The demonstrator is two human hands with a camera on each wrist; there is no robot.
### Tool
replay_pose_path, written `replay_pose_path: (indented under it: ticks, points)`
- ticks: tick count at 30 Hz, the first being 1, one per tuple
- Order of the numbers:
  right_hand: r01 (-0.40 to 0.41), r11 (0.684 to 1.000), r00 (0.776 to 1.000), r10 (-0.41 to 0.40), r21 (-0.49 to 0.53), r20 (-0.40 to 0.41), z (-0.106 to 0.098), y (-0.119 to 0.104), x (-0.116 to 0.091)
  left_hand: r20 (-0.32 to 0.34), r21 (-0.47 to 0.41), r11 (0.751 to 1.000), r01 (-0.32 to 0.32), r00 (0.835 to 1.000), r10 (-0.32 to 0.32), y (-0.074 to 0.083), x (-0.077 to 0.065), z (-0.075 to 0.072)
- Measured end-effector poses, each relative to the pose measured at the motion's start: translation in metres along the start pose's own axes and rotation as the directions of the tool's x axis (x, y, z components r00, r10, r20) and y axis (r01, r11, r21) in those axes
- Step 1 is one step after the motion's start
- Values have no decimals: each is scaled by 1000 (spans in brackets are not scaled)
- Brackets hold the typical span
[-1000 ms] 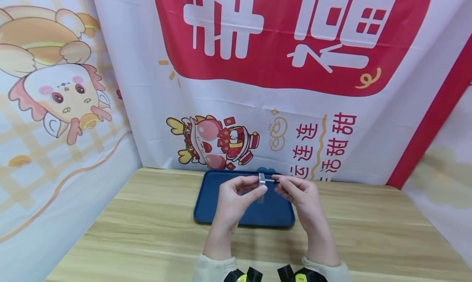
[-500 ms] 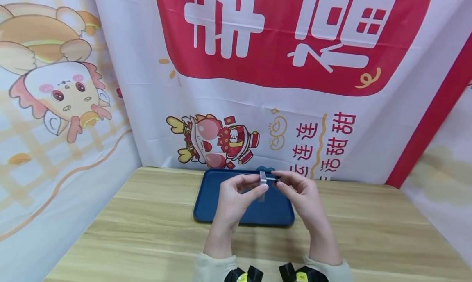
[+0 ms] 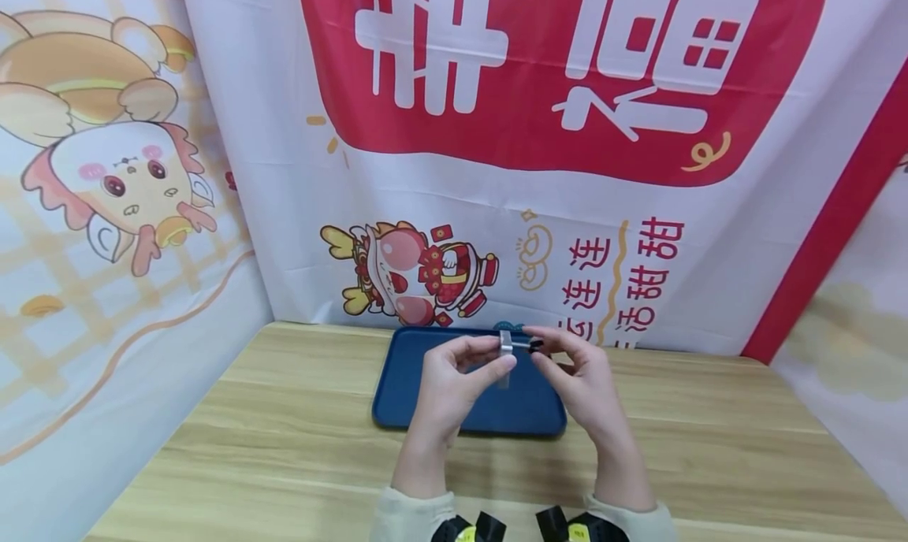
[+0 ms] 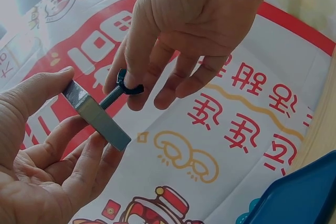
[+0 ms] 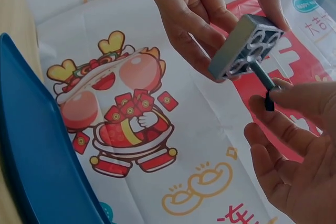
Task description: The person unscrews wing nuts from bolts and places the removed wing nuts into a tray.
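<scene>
Left hand (image 3: 450,378) has its grip partway open round a metal block (image 4: 102,120), right hand (image 3: 587,380) has its grip nearly closed on a black-headed bolt (image 4: 113,96). I see a blue tray (image 3: 528,410) underneath.

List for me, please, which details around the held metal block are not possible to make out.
Bolt tip: hidden at the metal block, left wrist view.
Black knob: partly covered by the right grip's thumb, right wrist view.
Blue tray: partly covered by the left grip, head view.
Yellow wristband labels: cut off by the bottom edge, too small to read, head view.
</scene>
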State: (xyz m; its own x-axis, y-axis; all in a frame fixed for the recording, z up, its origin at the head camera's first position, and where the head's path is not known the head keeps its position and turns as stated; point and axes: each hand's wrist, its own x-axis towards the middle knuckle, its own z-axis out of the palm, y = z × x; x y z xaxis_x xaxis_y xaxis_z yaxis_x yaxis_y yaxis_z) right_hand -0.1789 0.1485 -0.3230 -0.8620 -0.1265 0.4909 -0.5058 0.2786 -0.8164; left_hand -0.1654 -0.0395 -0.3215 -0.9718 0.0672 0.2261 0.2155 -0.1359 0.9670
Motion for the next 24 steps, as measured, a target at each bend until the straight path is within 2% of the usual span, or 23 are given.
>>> replay_pose_path:
  ticks: [5,7,9,13,16,20,24]
  points:
    - [-69,996,998,69,64,-3,-8,-1,-1,-1,5,1000,-2,1000,2,0,-1,-1]
    - [-142,986,989,144,88,-23,-10,-2,-1,-1,9,1000,-2,1000,2,0,-1,-1]
    - [-226,966,971,234,128,-45,-10,-4,0,0,8,1000,3,1000,-3,0,-1,-1]
    - [-373,889,913,403,263,-65,-6,-4,3,-1,-8,1000,22,1000,-22,-1,-1,0]
    - [-420,821,882,470,387,-39,-1,-4,5,-2,-17,999,28,1000,-28,0,0,0]
    - [-432,747,870,493,505,16,6,-3,7,8,-11,1000,10,1000,-10,0,0,0]
    - [-436,721,868,494,539,41,10,-5,7,15,-2,1000,-1,1000,1,-1,-1,1]
